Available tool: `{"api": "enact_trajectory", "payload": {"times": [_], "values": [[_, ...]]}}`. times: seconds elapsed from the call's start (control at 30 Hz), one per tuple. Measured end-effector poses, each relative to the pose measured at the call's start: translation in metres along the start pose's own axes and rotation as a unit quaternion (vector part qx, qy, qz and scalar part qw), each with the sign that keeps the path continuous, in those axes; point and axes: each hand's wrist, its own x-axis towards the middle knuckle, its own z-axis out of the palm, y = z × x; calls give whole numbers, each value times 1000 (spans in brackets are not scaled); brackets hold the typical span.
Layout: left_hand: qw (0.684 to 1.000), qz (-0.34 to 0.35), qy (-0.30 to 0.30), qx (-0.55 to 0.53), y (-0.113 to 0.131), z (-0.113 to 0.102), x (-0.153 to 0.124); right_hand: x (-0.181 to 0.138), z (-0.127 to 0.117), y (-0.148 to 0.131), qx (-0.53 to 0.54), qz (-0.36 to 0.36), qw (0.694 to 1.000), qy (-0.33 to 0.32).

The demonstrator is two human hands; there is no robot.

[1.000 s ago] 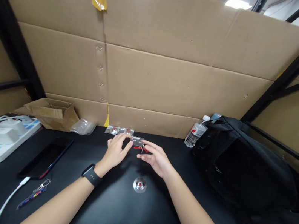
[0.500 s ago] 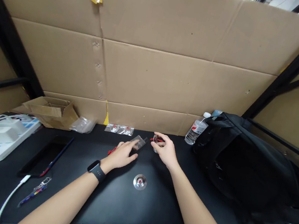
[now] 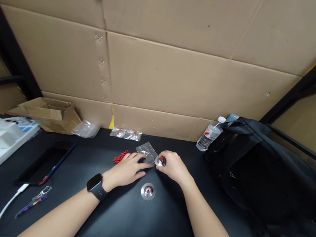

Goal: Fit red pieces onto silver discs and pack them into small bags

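My right hand (image 3: pixel 175 167) pinches a small metal cymbal (image 3: pixel 159 161) by its edge; a bit of red shows at its middle. Against that cymbal lies the corner of a clear plastic bag (image 3: pixel 146 152). My left hand (image 3: pixel 127 171), a dark watch on its wrist, rests palm down with fingers stretched toward the bag's near edge. Red cord (image 3: pixel 120 156) lies bundled just beyond the left hand. Nearer to me, between my forearms, a second small cymbal (image 3: pixel 148 191) lies flat on the black table (image 3: pixel 129 219), with a red centre.
Two bagged discs (image 3: pixel 126 133) lie by the cardboard wall (image 3: pixel 164 79). To the right stand a water bottle (image 3: pixel 210 134) and a black backpack (image 3: pixel 265 181). On the left are a phone (image 3: pixel 44 164), a keychain (image 3: pixel 33 203), a power strip (image 3: pixel 2 145) and an open carton (image 3: pixel 52 115).
My right hand has brought its cymbal down and left, beside the bag. My left hand has drawn back slightly off the bag, and the red cord shows more. The camera view has tilted down.
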Motion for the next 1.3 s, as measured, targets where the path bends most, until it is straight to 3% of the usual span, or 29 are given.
{"api": "enact_trajectory", "payload": {"times": [0.23, 0.6, 0.77, 1.1, 1.3], "values": [[1000, 8, -16, -18, 2, 0, -1, 3, 9, -3, -65, 37, 997, -25], [998, 17, -27, -56, -2, 0, -1, 11, 32, 4, 83, -54, 995, 5], [998, 14, -17, -54, -2, 2, 1, 11, 37, 5, 88, -69, 994, 19], [998, 4, -30, -61, 1, -5, 1, 15, 37, -3, -93, -38, 991, 86], [997, 6, -21, -73, 4, -8, 1, 28, 46, -5, -116, -10, 985, 124]]}}
